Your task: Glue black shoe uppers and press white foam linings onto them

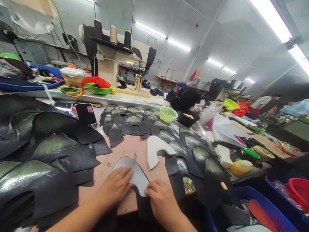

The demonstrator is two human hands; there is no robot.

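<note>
A pale grey curved piece (138, 174) lies over a black piece (144, 207) on the pink work surface (120, 146), close to me. My left hand (118, 185) rests on the left part of the pale piece, fingers spread lightly over it. At its lower right edge, my right hand (160, 196) has bent fingers and thumb pinching the edge of the layered pieces. A white curved piece (156, 149) lies just beyond, touching neither hand. Overlapping black pieces with shiny greenish patches (54, 145) surround the pink surface.
A sewing machine (106, 61) with thread spools stands behind. A phone (85, 113) leans at the back left, near a green bowl (98, 88). A light green basket (168, 114) sits behind the pieces. Jars (241, 167) and a blue tub (253, 199) are right. A person (264, 101) is far right.
</note>
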